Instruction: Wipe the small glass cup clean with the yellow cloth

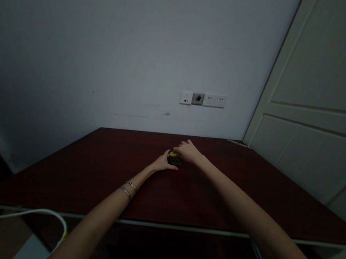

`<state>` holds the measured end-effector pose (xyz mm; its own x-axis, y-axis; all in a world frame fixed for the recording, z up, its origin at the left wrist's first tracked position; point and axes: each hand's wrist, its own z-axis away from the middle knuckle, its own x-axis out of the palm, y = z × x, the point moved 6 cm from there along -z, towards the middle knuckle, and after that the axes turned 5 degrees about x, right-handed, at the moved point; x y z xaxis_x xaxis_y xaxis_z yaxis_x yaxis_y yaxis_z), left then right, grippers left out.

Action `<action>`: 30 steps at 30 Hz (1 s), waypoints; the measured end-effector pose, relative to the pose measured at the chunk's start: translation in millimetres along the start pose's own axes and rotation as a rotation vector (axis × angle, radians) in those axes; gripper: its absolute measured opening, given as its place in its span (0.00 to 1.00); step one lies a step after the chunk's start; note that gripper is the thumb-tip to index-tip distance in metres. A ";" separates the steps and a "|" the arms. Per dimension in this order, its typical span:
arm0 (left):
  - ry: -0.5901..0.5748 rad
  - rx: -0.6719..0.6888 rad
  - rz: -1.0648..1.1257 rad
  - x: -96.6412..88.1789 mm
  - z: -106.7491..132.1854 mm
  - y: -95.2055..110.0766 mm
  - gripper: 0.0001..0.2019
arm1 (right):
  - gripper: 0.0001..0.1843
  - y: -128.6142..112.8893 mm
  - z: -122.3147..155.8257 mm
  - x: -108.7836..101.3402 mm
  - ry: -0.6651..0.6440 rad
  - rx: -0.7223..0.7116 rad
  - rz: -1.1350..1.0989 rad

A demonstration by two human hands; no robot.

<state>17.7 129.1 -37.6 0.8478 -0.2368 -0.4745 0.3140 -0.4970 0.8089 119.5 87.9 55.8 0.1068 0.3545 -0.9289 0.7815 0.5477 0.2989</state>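
On the dark red tabletop stands a small, dark, shiny round container (174, 161), too small in view to tell its exact kind. My left hand (163, 162) curves round its left and near side, thumb toward me, gripping it. A yellow piece (173, 154) shows at the container's top. Over it, the fingers of my right hand (188, 151) are bent and pressed together, pinching at the yellow piece from the right. Whether that piece is part of the container or a separate thing, I cannot tell. Two bracelets (128, 189) circle my left wrist.
The dark red table (117, 160) reaches to a pale wall with sockets (214, 100) and a plug-like fitting (198, 98). A white panelled door (324, 103) borders the right side. A white cable (39, 211) loops at the near left edge, above a pale flat object (32, 251).
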 end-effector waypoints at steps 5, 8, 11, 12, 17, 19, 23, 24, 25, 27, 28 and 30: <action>-0.010 -0.078 -0.106 -1.3 1.6 -2.3 0.57 | 0.13 -16.6 5.3 10.4 -0.041 -0.131 0.043; -0.007 -0.082 -0.100 -0.6 1.2 -3.2 0.56 | 0.17 -5.4 8.7 17.0 -0.151 -0.078 -0.056; -0.007 -0.070 -0.085 -0.1 1.0 -2.9 0.56 | 0.23 6.9 11.5 23.0 -0.268 -0.056 -0.118; -0.008 -0.072 -0.084 -0.2 1.3 -2.7 0.56 | 0.24 8.7 11.6 23.4 -0.278 -0.070 -0.111; 0.011 -0.051 -0.126 -2.9 2.9 3.1 0.51 | 0.14 1.9 6.2 13.0 -0.078 -0.233 0.112; 0.009 -0.020 -0.131 -2.4 3.2 6.5 0.48 | 0.14 -3.4 5.6 10.4 -0.013 -0.339 0.181; 0.018 -0.003 -0.128 -2.4 4.0 10.2 0.46 | 0.14 -3.0 6.8 11.9 0.007 -0.463 0.228; 0.018 0.004 -0.133 -2.7 4.3 11.5 0.46 | 0.14 -1.5 6.6 13.1 -0.004 -0.463 0.231; 0.015 0.010 -0.143 -3.2 4.6 12.9 0.46 | 0.14 -0.2 5.8 14.3 -0.017 -0.451 0.230; 0.008 0.003 -0.176 -4.7 5.4 14.7 0.46 | 0.13 1.2 2.4 16.3 -0.049 -0.387 0.213; 0.005 -0.009 -0.195 -5.6 5.7 15.1 0.46 | 0.12 1.4 -0.4 17.1 -0.068 -0.335 0.194; 0.004 -0.031 -0.225 -7.2 6.3 15.1 0.45 | 0.10 2.4 -7.8 18.8 -0.120 -0.184 0.110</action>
<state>13.6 118.1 -24.2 0.7566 -0.1193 -0.6429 0.5082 -0.5113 0.6931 118.5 101.8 40.7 0.2659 0.3328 -0.9047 0.6372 0.6436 0.4240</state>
